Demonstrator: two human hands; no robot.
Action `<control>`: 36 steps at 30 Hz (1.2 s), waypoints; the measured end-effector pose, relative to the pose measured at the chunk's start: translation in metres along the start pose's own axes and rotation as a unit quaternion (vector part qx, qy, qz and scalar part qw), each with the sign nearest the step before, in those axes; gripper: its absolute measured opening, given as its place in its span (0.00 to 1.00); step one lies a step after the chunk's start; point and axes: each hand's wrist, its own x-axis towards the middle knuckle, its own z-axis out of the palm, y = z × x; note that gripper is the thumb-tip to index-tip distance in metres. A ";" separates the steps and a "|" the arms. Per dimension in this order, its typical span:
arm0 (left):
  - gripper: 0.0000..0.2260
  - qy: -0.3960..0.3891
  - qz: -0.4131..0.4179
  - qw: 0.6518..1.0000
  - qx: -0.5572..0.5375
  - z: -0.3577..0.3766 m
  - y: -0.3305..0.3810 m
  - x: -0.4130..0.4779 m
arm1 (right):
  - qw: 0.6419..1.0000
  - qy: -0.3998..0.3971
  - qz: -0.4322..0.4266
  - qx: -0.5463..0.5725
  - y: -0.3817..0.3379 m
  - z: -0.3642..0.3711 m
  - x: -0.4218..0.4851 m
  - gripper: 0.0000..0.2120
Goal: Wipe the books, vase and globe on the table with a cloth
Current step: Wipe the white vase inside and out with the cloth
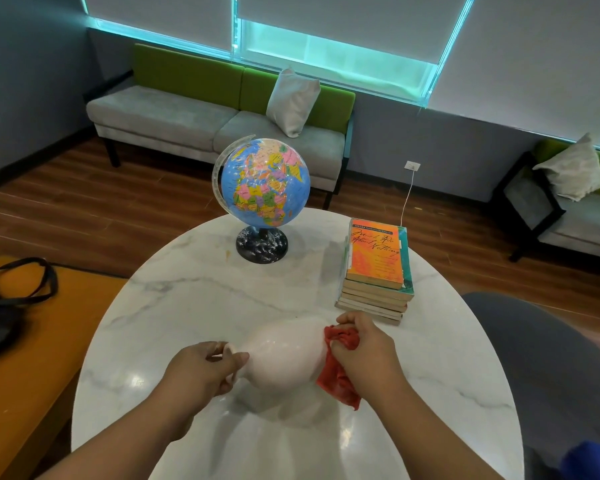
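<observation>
A white vase (286, 355) is held on its side above the round marble table (194, 296). My left hand (201, 370) grips its narrow neck at the left. My right hand (362, 348) holds a bunched red cloth (340, 372) against the vase's wide bottom end. A blue globe (265, 183) on a black speckled base stands at the table's far side. To its right lies a stack of several books (376, 271) with an orange cover on top.
A grey and green sofa (187, 112) with a pillow stands behind the table, and another seat (568, 209) at the right. A black bag (11, 299) lies on an orange surface at the left. A grey chair (551, 358) is close at the right.
</observation>
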 end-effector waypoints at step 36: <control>0.09 0.020 0.101 0.976 0.193 0.001 -0.002 -0.010 | 0.999 -0.017 -0.033 -0.025 0.007 -0.006 0.006 0.13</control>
